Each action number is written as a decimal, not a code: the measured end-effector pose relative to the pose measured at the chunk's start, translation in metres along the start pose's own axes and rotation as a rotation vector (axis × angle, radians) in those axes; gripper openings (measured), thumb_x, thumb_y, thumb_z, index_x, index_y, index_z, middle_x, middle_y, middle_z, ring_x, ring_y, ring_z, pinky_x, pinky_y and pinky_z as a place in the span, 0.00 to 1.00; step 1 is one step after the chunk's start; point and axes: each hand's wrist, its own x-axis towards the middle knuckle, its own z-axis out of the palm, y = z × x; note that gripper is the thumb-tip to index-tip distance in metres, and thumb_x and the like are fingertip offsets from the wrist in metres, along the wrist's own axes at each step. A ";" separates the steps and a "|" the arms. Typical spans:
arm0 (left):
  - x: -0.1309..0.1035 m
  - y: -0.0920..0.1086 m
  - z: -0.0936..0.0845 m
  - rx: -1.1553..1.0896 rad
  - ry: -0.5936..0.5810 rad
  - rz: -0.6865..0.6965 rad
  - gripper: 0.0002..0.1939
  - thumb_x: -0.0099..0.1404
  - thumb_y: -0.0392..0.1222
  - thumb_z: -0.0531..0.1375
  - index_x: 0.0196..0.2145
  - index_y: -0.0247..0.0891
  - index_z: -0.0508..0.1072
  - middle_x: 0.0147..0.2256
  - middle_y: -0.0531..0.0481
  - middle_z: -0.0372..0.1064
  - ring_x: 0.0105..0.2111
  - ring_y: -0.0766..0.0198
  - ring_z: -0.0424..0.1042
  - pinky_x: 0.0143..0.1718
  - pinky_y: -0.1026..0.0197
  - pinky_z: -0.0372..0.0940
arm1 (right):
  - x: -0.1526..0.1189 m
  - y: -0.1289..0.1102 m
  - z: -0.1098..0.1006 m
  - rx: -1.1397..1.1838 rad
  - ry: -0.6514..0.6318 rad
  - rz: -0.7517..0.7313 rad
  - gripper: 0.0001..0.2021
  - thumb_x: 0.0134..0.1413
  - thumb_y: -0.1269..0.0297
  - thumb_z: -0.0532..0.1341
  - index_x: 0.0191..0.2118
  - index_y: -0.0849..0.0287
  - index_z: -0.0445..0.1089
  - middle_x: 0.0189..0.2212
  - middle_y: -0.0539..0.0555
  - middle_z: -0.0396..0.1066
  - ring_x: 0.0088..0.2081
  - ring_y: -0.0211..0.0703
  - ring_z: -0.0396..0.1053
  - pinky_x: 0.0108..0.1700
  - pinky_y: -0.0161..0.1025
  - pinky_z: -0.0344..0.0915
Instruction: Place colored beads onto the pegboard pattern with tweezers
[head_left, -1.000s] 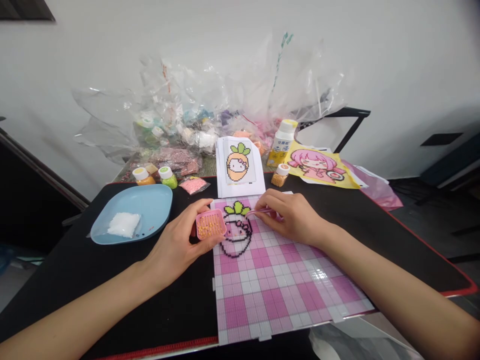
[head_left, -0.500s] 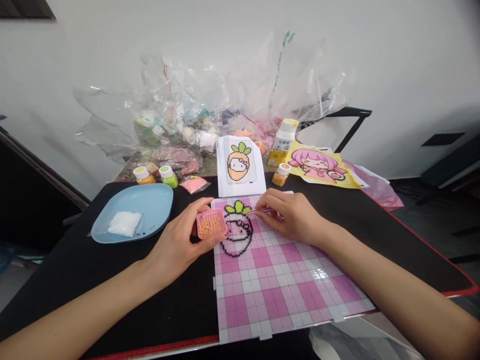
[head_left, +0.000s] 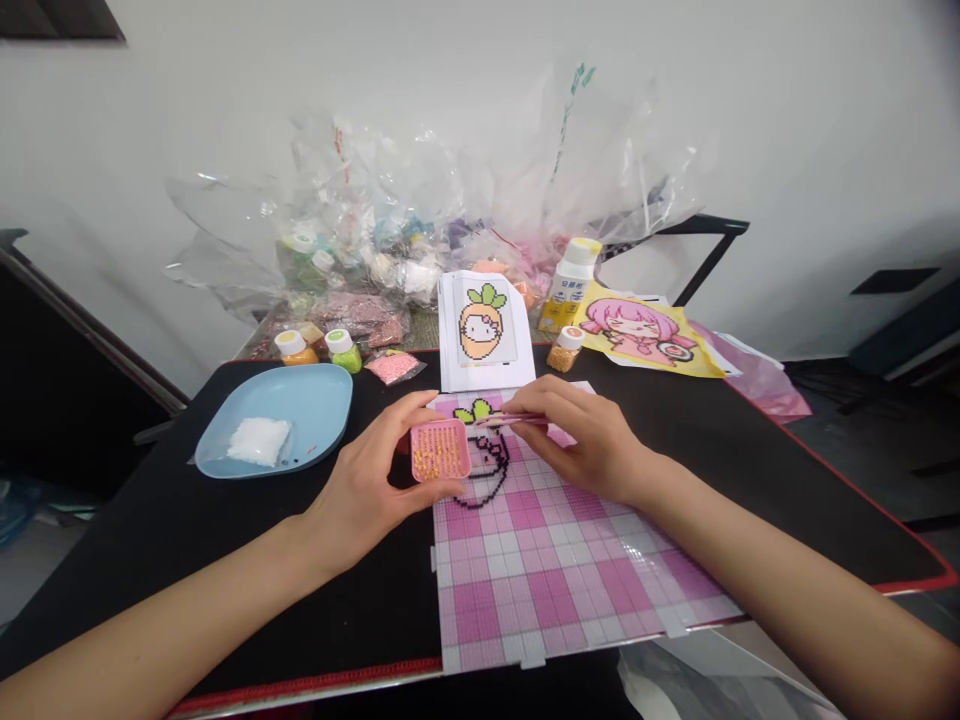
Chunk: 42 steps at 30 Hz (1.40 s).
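My left hand [head_left: 375, 468] grips a small pink tray [head_left: 440, 450] of yellow-orange beads between thumb and fingers, over the left edge of a pink and white checked pegboard [head_left: 517, 570]. Pinched in my right hand [head_left: 581, 435] are pink tweezers [head_left: 510, 419], their tips pointing left near the tray's upper right corner. Below them on the board lies a bead figure [head_left: 491, 490] with a black outline and green leaves, partly hidden by the tray and hands. Behind the board, a printed pattern sheet [head_left: 484, 330] shows a carrot-shaped character.
A blue plate [head_left: 319, 415] with a white bead bag [head_left: 259, 441] sits at the left. Behind are bead bottles [head_left: 343, 350], a pink bead packet [head_left: 394, 367] and plastic bags. At the right stand a white-yellow bottle [head_left: 574, 280], an orange bead bottle [head_left: 565, 350] and a yellow picture sheet [head_left: 649, 335].
The tweezers have moved from over the green leaves' right side leftward, closer to the tray. The tray now covers more of the bead figure's left side. The view has shifted slightly.
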 end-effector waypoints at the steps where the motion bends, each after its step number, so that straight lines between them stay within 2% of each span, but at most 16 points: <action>1: 0.000 0.001 0.000 -0.002 0.004 0.008 0.34 0.59 0.61 0.62 0.58 0.44 0.58 0.49 0.44 0.73 0.49 0.54 0.74 0.51 0.52 0.69 | 0.000 -0.001 0.001 -0.005 -0.016 -0.016 0.07 0.62 0.74 0.58 0.46 0.63 0.68 0.36 0.56 0.72 0.36 0.38 0.70 0.36 0.35 0.70; 8: -0.002 0.000 0.003 -0.031 -0.019 0.033 0.37 0.59 0.57 0.64 0.60 0.47 0.55 0.47 0.46 0.72 0.45 0.57 0.75 0.47 0.55 0.71 | -0.001 -0.003 0.003 -0.135 -0.080 -0.061 0.07 0.64 0.71 0.57 0.45 0.62 0.70 0.36 0.55 0.72 0.31 0.37 0.71 0.26 0.33 0.66; 17: -0.004 0.000 0.005 -0.046 -0.028 0.058 0.40 0.58 0.52 0.67 0.62 0.50 0.53 0.48 0.47 0.72 0.45 0.57 0.75 0.50 0.52 0.70 | 0.001 -0.003 0.004 -0.141 -0.122 -0.055 0.08 0.65 0.70 0.55 0.45 0.63 0.70 0.36 0.57 0.73 0.32 0.38 0.72 0.26 0.34 0.67; 28: -0.003 0.003 0.007 -0.080 -0.004 -0.008 0.38 0.57 0.55 0.67 0.61 0.50 0.56 0.47 0.47 0.73 0.44 0.54 0.76 0.49 0.48 0.71 | 0.001 -0.004 0.004 -0.136 -0.129 -0.052 0.08 0.66 0.69 0.54 0.44 0.62 0.70 0.36 0.56 0.74 0.32 0.38 0.72 0.27 0.34 0.67; 36: -0.003 0.001 0.007 -0.089 -0.007 0.009 0.39 0.57 0.54 0.67 0.61 0.49 0.56 0.47 0.47 0.73 0.45 0.55 0.75 0.50 0.50 0.70 | 0.001 -0.005 0.003 -0.174 -0.086 -0.076 0.07 0.65 0.70 0.55 0.44 0.63 0.70 0.35 0.56 0.74 0.31 0.37 0.71 0.25 0.34 0.65; 42: -0.003 0.003 0.007 -0.078 -0.008 0.008 0.38 0.58 0.54 0.67 0.61 0.50 0.56 0.47 0.47 0.73 0.44 0.55 0.75 0.49 0.50 0.71 | 0.001 -0.004 0.002 -0.180 -0.113 -0.067 0.07 0.65 0.69 0.55 0.43 0.61 0.70 0.35 0.55 0.74 0.31 0.37 0.71 0.25 0.33 0.64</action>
